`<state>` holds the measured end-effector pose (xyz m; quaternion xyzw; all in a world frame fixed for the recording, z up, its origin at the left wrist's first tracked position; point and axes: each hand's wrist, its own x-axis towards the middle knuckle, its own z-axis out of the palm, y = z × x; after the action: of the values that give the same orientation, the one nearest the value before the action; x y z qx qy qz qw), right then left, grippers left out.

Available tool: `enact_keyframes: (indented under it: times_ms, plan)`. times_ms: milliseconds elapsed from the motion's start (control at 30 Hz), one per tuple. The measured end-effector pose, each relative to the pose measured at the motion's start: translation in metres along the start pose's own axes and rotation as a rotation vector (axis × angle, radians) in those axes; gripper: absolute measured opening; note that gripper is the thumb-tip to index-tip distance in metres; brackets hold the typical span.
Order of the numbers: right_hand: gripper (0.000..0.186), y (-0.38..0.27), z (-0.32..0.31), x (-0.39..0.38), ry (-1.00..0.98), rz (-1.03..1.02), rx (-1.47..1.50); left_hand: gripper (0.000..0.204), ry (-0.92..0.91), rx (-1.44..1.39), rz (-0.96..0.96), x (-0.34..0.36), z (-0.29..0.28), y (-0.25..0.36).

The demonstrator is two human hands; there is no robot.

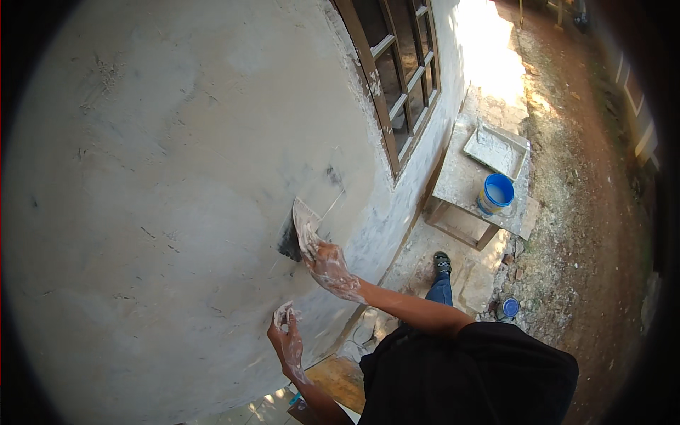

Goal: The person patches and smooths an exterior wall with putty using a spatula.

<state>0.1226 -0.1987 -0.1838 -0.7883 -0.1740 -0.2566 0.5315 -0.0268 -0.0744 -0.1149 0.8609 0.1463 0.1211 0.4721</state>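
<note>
My right hand (329, 266), coated with white putty, is closed around a flat putty scraper (306, 214) that is also smeared white. The scraper meets the grey-white wall (177, 212), and a dark patch shows beside its edge; I cannot tell whether that is the blade or a shadow. Lower down and to the left, my left hand (287, 340) is raised close to the wall. Its putty-covered fingers are loosely curved, with a gap between thumb and fingers and no tool visible in them. A thin raised line of putty runs up and right from the scraper.
A brown-framed window (397, 78) is set in the wall at upper right. On a low wooden table (453, 180) stand a putty-smeared tray (496, 152) and a blue bucket (498, 190). A small blue-topped can (508, 307) sits on the ground near my foot, by rubble and a dirt path.
</note>
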Motion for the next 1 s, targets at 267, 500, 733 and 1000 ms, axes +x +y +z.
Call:
enact_keyframes:
  times_ms: [267,500,733,1000]
  plan:
    - [0.025,-0.015,-0.074,-0.015,0.035,0.166,0.097,0.020,-0.002,-0.026,-0.014,-0.004,-0.003,0.011]
    - [0.012,0.064,-0.073,0.074,0.302,0.178,-0.183,0.021,-0.020,-0.013,0.008,-0.008,0.005,0.009]
    - [0.016,-0.004,0.001,-0.029,-0.031,-0.038,-0.007,0.021,-0.072,-0.015,0.014,0.002,0.012,0.008]
    - [0.014,0.066,-0.107,0.071,0.311,0.403,-0.056,0.020,-0.048,-0.016,0.025,0.003,0.012,0.016]
